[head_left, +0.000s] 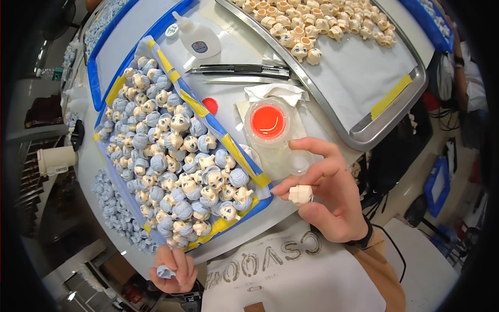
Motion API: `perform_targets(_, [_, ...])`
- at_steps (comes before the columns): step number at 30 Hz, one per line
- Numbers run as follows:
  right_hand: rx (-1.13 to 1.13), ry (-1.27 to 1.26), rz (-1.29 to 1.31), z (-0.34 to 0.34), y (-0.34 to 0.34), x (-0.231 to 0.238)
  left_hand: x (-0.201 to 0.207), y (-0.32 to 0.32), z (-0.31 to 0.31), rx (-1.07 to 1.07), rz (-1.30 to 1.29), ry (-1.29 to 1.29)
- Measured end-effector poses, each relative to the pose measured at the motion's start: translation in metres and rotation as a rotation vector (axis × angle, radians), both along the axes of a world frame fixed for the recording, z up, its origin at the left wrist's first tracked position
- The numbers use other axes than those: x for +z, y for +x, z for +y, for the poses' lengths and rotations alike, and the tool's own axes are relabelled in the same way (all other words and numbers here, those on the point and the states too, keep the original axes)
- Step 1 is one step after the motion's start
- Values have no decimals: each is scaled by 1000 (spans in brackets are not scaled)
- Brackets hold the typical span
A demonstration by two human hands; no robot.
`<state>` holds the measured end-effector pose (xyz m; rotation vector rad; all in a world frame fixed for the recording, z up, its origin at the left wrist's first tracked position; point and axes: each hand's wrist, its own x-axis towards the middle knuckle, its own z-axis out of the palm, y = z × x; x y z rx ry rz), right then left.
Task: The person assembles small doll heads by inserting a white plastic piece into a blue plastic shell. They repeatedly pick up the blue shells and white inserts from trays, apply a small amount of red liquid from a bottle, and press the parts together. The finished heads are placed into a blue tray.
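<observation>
Between the thumb and fingers of my right hand is a small cream doll head, held above the table edge. My left hand, lower and to the left, pinches a pale blue doll hair piece. Right by the left hand stands a blue tray edged with yellow tape, filled with doll heads wearing blue hair. Beyond my right hand, a round clear cup of red liquid rests on a pale sheet. A small clear round dish lies partly behind the right fingers.
A metal tray at the far right holds many bare doll heads. A utility knife, long tweezers, white squeeze bottle and red cap lie mid-table. Loose blue hair pieces are heaped left of the blue tray.
</observation>
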<state>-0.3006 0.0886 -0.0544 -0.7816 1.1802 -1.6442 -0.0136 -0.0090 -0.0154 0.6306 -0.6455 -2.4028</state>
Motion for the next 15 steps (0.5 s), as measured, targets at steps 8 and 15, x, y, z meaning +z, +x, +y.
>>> perform_targets(8, [-46, -80, 15, -2, 10, -3, -7, 16, 2, 52, -43, -23])
perform_targets(15, [-110, -12, 59, 1, 14, 4, -14, 28, 4, 95, 57, -43])
